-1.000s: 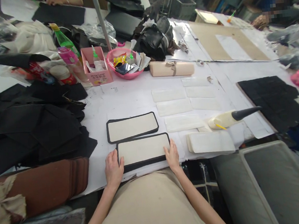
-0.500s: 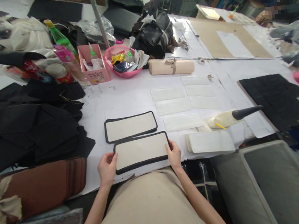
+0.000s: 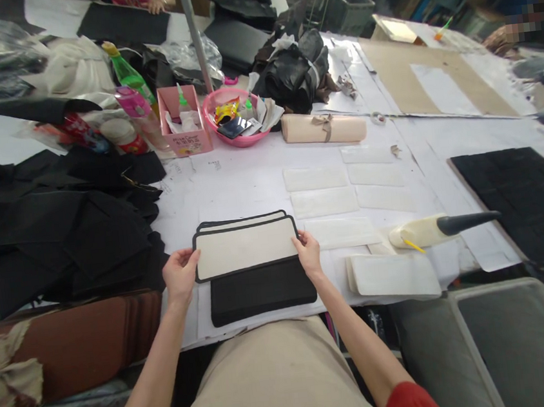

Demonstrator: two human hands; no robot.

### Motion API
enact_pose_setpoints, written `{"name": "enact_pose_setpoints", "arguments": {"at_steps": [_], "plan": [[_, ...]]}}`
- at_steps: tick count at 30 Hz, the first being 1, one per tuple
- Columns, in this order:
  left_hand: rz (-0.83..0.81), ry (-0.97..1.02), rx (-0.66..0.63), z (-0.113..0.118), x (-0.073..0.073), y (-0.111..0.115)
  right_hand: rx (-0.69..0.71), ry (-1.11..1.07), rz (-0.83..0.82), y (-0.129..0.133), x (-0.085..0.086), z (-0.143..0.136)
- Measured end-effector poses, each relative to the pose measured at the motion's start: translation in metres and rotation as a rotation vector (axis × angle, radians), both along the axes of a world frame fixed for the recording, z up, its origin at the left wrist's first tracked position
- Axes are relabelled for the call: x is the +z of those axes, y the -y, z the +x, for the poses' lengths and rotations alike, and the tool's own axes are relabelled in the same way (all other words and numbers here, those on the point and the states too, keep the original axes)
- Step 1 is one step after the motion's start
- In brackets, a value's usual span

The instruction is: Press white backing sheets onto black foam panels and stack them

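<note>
A black-edged panel with a cream face (image 3: 245, 250) is pinched at its left end by my left hand (image 3: 181, 274) and at its right end by my right hand (image 3: 308, 251). It overlaps a similar cream panel (image 3: 216, 225), of which only the far edge shows. Nearer my body, a stack of plain black pieces (image 3: 262, 292) lies on the white-covered table (image 3: 240, 181), partly under the held panel. To the right are thin white rectangles (image 3: 324, 202) and a stack of white plates (image 3: 396, 274).
A glue bottle with a black nozzle (image 3: 421, 232) lies at the right. Black cut pieces (image 3: 55, 226) and brown panels (image 3: 87, 346) occupy the left. Farther back stand a pink box (image 3: 185, 125) and a pink basket (image 3: 241, 141). A person's hand (image 3: 158, 3) shows at the top.
Both hands have moved the held panel away from my body and slightly left, over the other cream panel. The black stack beneath its former place is uncovered.
</note>
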State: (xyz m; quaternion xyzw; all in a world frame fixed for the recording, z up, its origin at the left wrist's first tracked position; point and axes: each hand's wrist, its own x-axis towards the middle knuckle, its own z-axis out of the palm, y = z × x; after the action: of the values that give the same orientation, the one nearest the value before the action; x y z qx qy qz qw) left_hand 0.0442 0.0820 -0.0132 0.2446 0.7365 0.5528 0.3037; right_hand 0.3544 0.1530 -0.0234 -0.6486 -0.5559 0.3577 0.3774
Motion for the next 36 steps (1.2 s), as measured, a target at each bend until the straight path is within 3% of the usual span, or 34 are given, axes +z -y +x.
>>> {"name": "enact_pose_setpoints", "arguments": {"at_steps": [3,6,11,14,17,22,25,28,30,32,36], "plan": [[-0.075,-0.128,-0.018,-0.011,-0.009,-0.024,0.044,0.258,-0.026,-0.026,-0.005,-0.011],[-0.252,-0.381,-0.069,-0.017,-0.016,-0.035,0.061,0.356,-0.028,-0.036,-0.007,-0.017],[-0.3,-0.727,-0.065,-0.005,-0.02,-0.036,0.117,0.601,0.084,-0.039,-0.008,-0.018],[-0.357,-0.851,-0.095,0.006,-0.026,-0.043,0.115,0.679,0.055,-0.046,-0.011,-0.02],[-0.436,-0.91,-0.178,0.009,-0.035,-0.055,0.131,0.705,-0.011,-0.053,-0.018,-0.024],[-0.416,-0.98,-0.251,0.0,-0.046,-0.064,0.127,0.686,-0.031,-0.052,-0.034,-0.026],[-0.414,-0.97,-0.253,-0.001,-0.045,-0.061,0.088,0.692,0.0,-0.049,-0.036,-0.026],[-0.383,-0.955,-0.205,0.002,-0.037,-0.062,0.058,0.728,0.108,-0.053,-0.027,-0.03],[-0.303,-0.974,-0.225,0.005,-0.032,-0.066,0.136,0.764,0.199,-0.059,-0.02,-0.035],[-0.218,-0.985,-0.338,0.008,-0.032,-0.072,0.286,0.786,0.265,-0.065,-0.017,-0.042],[-0.216,-0.971,-0.544,0.007,-0.043,-0.078,0.476,0.777,0.225,-0.069,-0.032,-0.051]]}}
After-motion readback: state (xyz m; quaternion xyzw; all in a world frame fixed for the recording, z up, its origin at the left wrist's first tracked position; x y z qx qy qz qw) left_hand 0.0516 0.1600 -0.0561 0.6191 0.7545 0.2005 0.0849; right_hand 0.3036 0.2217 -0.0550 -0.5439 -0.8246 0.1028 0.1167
